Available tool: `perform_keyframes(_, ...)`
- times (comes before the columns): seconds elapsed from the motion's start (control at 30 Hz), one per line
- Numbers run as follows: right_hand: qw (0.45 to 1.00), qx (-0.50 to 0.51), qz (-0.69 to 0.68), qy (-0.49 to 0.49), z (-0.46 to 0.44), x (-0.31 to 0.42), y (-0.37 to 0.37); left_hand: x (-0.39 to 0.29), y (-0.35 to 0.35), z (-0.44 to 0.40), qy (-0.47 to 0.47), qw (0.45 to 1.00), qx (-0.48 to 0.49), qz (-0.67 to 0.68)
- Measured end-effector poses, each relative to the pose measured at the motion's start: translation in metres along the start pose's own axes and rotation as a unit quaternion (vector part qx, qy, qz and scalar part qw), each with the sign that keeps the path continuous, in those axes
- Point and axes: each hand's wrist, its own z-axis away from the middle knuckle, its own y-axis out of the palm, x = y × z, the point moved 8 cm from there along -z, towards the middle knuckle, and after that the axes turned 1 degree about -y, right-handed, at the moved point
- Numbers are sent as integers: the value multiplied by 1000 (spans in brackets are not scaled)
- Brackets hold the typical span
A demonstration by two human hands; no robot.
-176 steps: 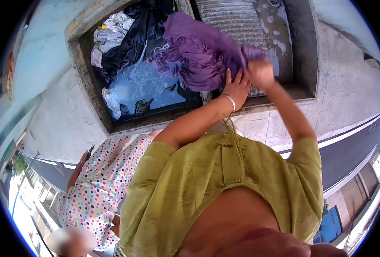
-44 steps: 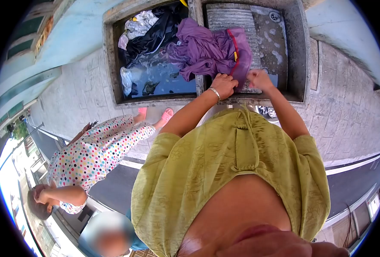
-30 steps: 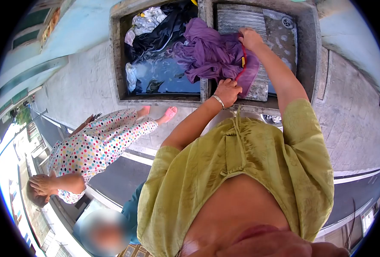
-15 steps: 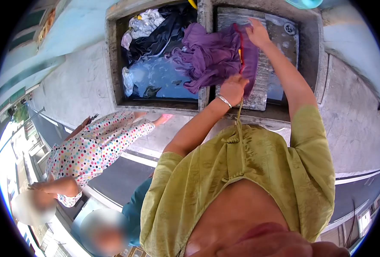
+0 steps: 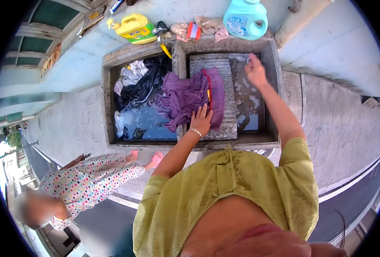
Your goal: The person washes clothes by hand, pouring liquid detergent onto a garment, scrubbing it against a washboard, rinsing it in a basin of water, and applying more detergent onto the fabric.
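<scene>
Left hand [image 5: 201,121], nearer, fingers spread on crumpled purple cloth garment [image 5: 184,92] lying toward eleven o'clock, long axis nine-to-three. Right hand [image 5: 256,73] apart, garment's two o'clock, hold unclear.

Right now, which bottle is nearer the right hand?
The turquoise bottle, behind the right basin, closer to the right hand; the yellow bottle is behind the left basin.

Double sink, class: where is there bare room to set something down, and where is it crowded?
Free: the washboard strip between the purple garment and the basin floor; that wet floor, up to the right wall, partly under the right hand. Crowded: the back ledge, with yellow bottle, cloths and blue bottle.
</scene>
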Motion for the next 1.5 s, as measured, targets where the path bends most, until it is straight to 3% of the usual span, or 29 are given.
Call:
perform_keyframes(0.1, 993, -113, 12, 17, -52, 7, -76, -17, 7, 22, 24, 1000, 17, 0)
perform_keyframes(0.23, 927, -255, 238, -139, -132, 18, -128, -21, 31, 37, -23, 998, 44, 38)
perform_keyframes(0.3, 926, -238, 254, -148, -162, 24, -132, -20, 37, 40, -48, 998, 26, 40)
perform_keyframes(0.37, 973, -90, 208, -33, -192, 15, -125, -23, 42, 46, -61, 991, 64, 104)
perform_keyframes(0.43, 979, -89, 181, -11, -211, -6, -123, -18, 43, 50, -94, 988, 51, 115)
perform_keyframes(0.47, 964, -136, 228, 16, -224, -35, -125, -19, 49, 49, -76, 986, 51, 139)
perform_keyframes(0.57, 975, -92, 201, -8, -205, -20, -115, -20, 48, 57, -66, 980, 14, 187)
perform_keyframes(0.6, 988, -83, 125, -44, -208, -33, -111, -23, 58, 50, -26, 985, -5, 169)
perform_keyframes(0.63, 985, -71, 150, -46, -208, -34, -109, -22, 65, 43, 16, 989, -24, 145)
perform_keyframes(0.67, 990, -74, 99, -62, -193, -11, -106, -22, 44, 51, 15, 982, -14, 189)
perform_keyframes(0.73, 988, -73, 132, -38, -190, -4, -102, -17, 16, 61, 23, 963, -41, 265)
perform_keyframes(0.8, 973, -80, 172, -130, -167, 43, -102, -8, -13, 72, 26, 951, -85, 296)
perform_keyframes(0.87, 990, 51, 92, -98, -135, 75, -92, -1, -38, 79, 11, 950, -103, 293)
perform_keyframes(0.9, 989, 52, 87, -105, -115, 96, -96, 5, -51, 77, 21, 931, -180, 316)
perform_keyframes(0.93, 980, 114, 92, -131, -86, 119, -94, 11, -63, 81, 34, 906, -255, 335)
perform_keyframes(0.97, 968, 173, 98, -156, -61, 137, -89, 11, -75, 88, 33, 907, -258, 330)
perform_keyframes(1.03, 957, 250, 40, -140, -31, 133, -80, 18, -120, 117, 33, 840, -353, 411)
perform_keyframes(1.07, 953, 286, 3, -102, -9, 141, -77, 17, -128, 120, 35, 842, -356, 404)
perform_keyframes(1.13, 938, 338, -50, -56, 26, 148, -66, 18, -155, 138, 66, 808, -464, 358)
perform_keyframes(1.23, 927, 345, -127, -81, 76, 158, -50, 10, -176, 157, 132, 806, -447, 365)
perform_keyframes(1.3, 892, 429, -80, -115, 102, 177, -37, 9, -182, 166, 172, 810, -436, 353)
perform_keyframes(1.37, 896, 422, -68, -121, 118, 187, -34, 4, -168, 156, 221, 831, -258, 441)
perform_keyframes(1.43, 901, 408, -118, -92, 131, 205, -33, 10, -168, 170, 207, 826, -258, 456)
perform_keyframes(1.5, 903, 407, -99, -97, 143, 234, -33, 9, -190, 210, 287, 801, -397, 343)
